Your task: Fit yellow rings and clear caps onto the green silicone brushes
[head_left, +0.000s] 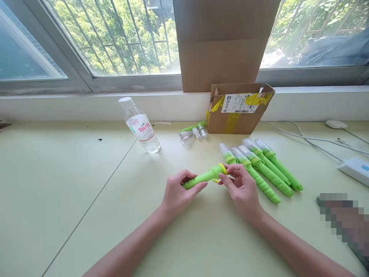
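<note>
both your hands point(179, 192) point(242, 191) grip one green tube point(203, 177) at the frame's center, right fingers closed at its yellow ring point(221, 169).

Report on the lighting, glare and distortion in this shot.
Head view: bright daylight through the windows, foliage bleached in patches; cardboard panel between them darker, backlit; only soft shadows on the tabletop; water bottle leaning outward, likely wide-angle stretch; coarse pixel blocks hiding most of the object at lower right; small print on the box label too soft to read.
</note>
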Available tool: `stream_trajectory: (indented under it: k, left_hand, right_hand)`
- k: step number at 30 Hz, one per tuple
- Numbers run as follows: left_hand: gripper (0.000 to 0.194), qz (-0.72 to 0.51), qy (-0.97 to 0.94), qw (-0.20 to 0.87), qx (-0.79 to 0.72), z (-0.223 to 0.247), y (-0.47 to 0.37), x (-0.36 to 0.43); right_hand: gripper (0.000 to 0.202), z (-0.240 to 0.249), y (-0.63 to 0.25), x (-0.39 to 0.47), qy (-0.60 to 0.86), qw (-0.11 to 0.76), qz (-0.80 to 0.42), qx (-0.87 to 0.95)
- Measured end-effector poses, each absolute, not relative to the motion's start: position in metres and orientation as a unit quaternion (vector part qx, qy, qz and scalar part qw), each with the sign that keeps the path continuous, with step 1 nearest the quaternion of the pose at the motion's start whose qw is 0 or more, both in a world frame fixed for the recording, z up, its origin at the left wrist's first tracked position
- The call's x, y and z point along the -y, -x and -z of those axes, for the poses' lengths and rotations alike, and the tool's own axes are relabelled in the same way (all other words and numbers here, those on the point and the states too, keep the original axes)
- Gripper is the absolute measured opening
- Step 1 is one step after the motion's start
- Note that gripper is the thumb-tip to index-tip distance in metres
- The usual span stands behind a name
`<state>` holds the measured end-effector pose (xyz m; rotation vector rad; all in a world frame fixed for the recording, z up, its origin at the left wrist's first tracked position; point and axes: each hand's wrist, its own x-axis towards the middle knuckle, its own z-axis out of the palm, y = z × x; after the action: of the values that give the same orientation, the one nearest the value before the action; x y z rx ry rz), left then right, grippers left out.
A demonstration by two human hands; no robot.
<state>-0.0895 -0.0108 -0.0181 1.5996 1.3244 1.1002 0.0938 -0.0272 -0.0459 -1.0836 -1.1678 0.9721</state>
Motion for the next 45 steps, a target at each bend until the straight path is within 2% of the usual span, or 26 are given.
stream_trajectory:
  k: [12,19,28,39,45]
  left_hand:
    - [0.038,-0.371,-0.584,0.490,-0.530,0.0180,0.0903,0.0105]
    - [0.038,-0.312,-0.570,0.543,-0.532,0.0164,0.0909,0.0102]
    - [0.036,-0.348,-0.628,0.470,-0.514,0.0176,0.0883,0.0113]
    - [0.037,-0.294,-0.615,0.507,-0.527,0.0144,0.0906,0.0109]
    - [0.038,-0.271,-0.657,0.483,-0.511,0.0126,0.0898,0.0118]
  right_hand:
    - [0.022,0.0469,-0.0948,0.0288,0.473,0.564,-0.384,0.557]
    - [0.025,0.0475,-0.0932,0.0275,0.482,0.582,-0.351,0.553]
    - [0.022,0.0466,-0.0904,0.0321,0.492,0.595,-0.324,0.547]
    - [0.022,0.0482,-0.0949,0.0285,0.471,0.581,-0.304,0.589]
    - [0.018,0.0461,-0.0936,0.0290,0.473,0.586,-0.287,0.592]
